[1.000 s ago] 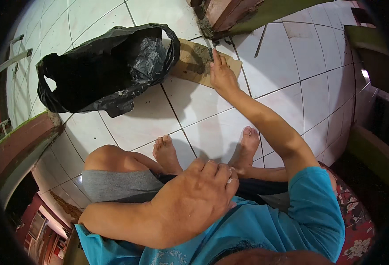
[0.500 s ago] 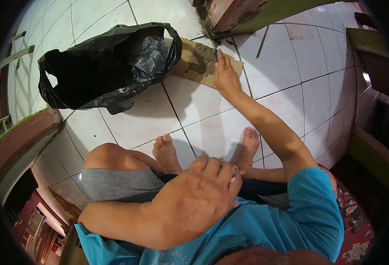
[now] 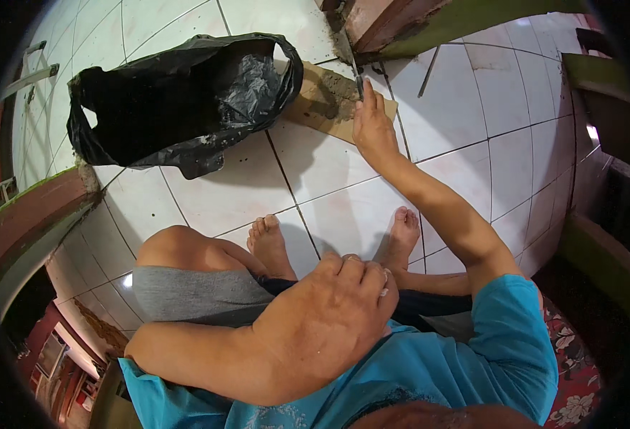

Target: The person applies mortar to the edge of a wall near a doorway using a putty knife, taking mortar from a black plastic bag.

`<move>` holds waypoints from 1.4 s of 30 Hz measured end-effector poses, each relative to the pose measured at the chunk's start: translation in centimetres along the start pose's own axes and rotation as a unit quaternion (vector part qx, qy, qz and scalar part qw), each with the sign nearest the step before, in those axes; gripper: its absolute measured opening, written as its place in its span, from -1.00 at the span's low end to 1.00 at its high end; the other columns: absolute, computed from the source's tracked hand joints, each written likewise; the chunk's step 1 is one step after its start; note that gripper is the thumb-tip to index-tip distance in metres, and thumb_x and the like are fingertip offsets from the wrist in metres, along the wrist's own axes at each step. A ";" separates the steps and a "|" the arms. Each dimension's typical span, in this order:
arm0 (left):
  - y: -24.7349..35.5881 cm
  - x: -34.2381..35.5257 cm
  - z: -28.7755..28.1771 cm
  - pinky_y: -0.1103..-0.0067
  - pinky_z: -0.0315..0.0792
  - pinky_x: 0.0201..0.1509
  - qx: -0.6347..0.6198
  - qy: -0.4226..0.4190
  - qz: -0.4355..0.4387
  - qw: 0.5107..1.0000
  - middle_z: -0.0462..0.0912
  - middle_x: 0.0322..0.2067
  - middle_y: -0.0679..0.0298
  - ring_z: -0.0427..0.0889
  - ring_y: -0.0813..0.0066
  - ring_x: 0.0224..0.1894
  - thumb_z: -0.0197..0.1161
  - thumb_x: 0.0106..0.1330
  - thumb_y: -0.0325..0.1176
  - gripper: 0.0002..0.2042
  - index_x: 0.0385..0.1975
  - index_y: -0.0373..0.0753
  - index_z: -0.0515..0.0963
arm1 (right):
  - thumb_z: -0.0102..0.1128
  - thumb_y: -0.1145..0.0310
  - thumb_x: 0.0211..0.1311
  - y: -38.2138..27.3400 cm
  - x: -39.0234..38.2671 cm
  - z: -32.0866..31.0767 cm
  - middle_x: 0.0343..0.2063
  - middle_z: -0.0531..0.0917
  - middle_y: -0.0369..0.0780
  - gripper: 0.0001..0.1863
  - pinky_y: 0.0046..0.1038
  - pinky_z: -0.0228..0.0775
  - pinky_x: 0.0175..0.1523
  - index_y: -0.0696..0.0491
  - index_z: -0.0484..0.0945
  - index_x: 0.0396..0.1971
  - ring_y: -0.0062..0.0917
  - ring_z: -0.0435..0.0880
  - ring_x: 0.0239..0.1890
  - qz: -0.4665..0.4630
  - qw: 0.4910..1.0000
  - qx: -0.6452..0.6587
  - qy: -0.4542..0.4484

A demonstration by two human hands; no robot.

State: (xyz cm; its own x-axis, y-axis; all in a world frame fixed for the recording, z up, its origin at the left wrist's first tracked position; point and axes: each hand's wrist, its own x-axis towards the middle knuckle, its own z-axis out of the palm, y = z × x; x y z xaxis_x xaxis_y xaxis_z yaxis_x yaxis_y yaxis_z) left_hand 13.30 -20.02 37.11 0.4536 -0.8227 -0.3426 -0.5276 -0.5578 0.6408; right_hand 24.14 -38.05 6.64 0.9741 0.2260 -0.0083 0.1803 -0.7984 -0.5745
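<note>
My right hand [image 3: 376,132] is closed around the dark handle of a knife-like tool [image 3: 360,87]. Its narrow blade points away from me toward the base of a doorpost. Beside that hand, a flat piece of brown cardboard [image 3: 340,130] lies on the floor with a heap of wet grey mortar [image 3: 329,96] on it. My left hand [image 3: 347,304] is drawn in before my chest, fingers curled and their inner side hidden, so what they hold, if anything, cannot be made out.
A large black plastic bag [image 3: 200,154] stands with its mouth wide, overlapping the cardboard's left end. The doorpost [image 3: 386,28] has a rough, damaged base. A thin stick [image 3: 428,71] lies on the white floor tiles [image 3: 444,129]. My bare feet rest below the cardboard.
My right hand has moved slightly right and nearer to me, and the tool's blade now shows pointing at the doorpost's base. My left hand stays curled in place.
</note>
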 end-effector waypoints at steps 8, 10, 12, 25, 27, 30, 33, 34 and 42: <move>0.6 -0.2 0.3 0.47 0.45 0.01 -0.014 0.029 0.000 0.999 0.61 -0.18 0.13 0.59 0.31 -0.14 0.29 0.27 -0.04 -0.48 0.02 -0.40 0.56 | -0.09 0.32 0.52 0.3 0.9 0.5 0.05 0.46 0.18 -0.40 0.03 0.49 0.03 0.20 0.05 0.45 0.16 0.58 -0.05 -0.018 0.999 -0.027 -0.007; 0.5 -0.4 0.6 0.47 0.45 -0.01 -0.013 0.035 -0.004 0.999 0.61 -0.20 0.14 0.58 0.32 -0.15 0.29 0.27 -0.03 -0.48 0.02 -0.39 0.56 | -0.09 0.32 0.51 0.0 1.5 -0.3 0.05 0.46 0.18 -0.40 0.03 0.49 0.03 0.20 0.06 0.45 0.17 0.58 -0.06 0.021 0.999 -0.031 -0.026; 0.6 -0.7 0.7 0.48 0.45 -0.03 -0.012 0.043 -0.010 0.999 0.60 -0.21 0.14 0.58 0.32 -0.16 0.29 0.26 -0.03 -0.48 0.02 -0.39 0.56 | -0.09 0.33 0.51 -1.6 1.5 -1.9 0.06 0.45 0.18 -0.40 0.02 0.48 0.05 0.20 0.06 0.44 0.16 0.56 -0.03 0.033 0.998 -0.026 -0.042; 1.0 -1.1 0.7 0.49 0.42 -0.09 0.035 0.078 0.008 0.996 0.61 -0.23 0.17 0.56 0.38 -0.17 0.23 0.32 -0.03 -0.50 0.01 -0.39 0.56 | -0.12 0.30 0.52 -1.1 0.7 -2.0 0.09 0.44 0.17 -0.42 -0.03 0.55 0.00 0.24 0.08 0.42 0.12 0.61 -0.04 -0.062 0.996 -0.060 0.000; 1.0 -1.2 0.9 0.49 0.41 -0.08 0.016 0.084 0.004 0.996 0.62 -0.21 0.17 0.56 0.38 -0.16 0.23 0.33 -0.03 -0.50 0.01 -0.39 0.56 | -0.12 0.30 0.52 -2.6 1.4 -5.0 0.07 0.45 0.17 -0.41 -0.03 0.56 -0.01 0.23 0.07 0.43 0.12 0.61 -0.08 -0.071 0.995 -0.061 -0.023; 1.1 -1.4 1.1 0.47 0.41 -0.06 0.079 0.102 0.031 0.991 0.64 -0.16 0.17 0.57 0.37 -0.15 0.22 0.34 -0.03 -0.51 0.01 -0.37 0.57 | -0.12 0.30 0.52 -4.1 2.1 -7.5 0.03 0.46 0.17 -0.40 -0.02 0.56 -0.04 0.22 0.05 0.44 0.13 0.62 -0.15 -0.077 0.993 -0.072 -0.044; 1.7 -2.0 1.3 0.45 0.40 -0.02 0.057 0.098 0.029 0.993 0.65 -0.11 0.17 0.58 0.35 -0.11 0.20 0.36 -0.06 -0.55 0.01 -0.34 0.58 | -0.13 0.30 0.52 -3.9 2.3 -6.8 0.04 0.45 0.18 -0.39 -0.01 0.56 -0.06 0.22 0.04 0.45 0.14 0.62 -0.16 -0.069 0.993 -0.082 -0.047; 2.0 -2.4 1.1 0.45 0.40 -0.01 0.067 0.097 0.023 0.993 0.65 -0.09 0.17 0.59 0.34 -0.08 0.20 0.37 -0.07 -0.57 0.00 -0.33 0.58 | -0.13 0.31 0.52 -3.7 2.3 -6.1 0.06 0.45 0.18 -0.38 -0.01 0.56 -0.06 0.21 0.03 0.46 0.14 0.62 -0.15 -0.056 0.994 -0.087 -0.045; 1.5 -2.5 1.7 0.44 0.41 0.01 0.046 0.118 0.018 0.992 0.66 -0.06 0.15 0.60 0.31 -0.04 0.19 0.38 -0.11 -0.61 -0.01 -0.31 0.59 | -0.12 0.32 0.51 -0.3 2.3 -3.8 0.09 0.44 0.19 -0.37 -0.03 0.57 -0.05 0.21 0.01 0.46 0.14 0.61 -0.09 -0.082 0.992 -0.089 -0.024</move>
State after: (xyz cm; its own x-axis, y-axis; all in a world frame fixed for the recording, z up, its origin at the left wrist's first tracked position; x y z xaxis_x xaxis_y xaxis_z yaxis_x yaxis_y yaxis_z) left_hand 10.15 -18.98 37.73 0.5830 -0.7998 -0.1432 -0.6055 -0.5452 0.5798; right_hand 26.85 -39.42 9.89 0.9228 0.3840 0.0309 0.3609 -0.8337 -0.4180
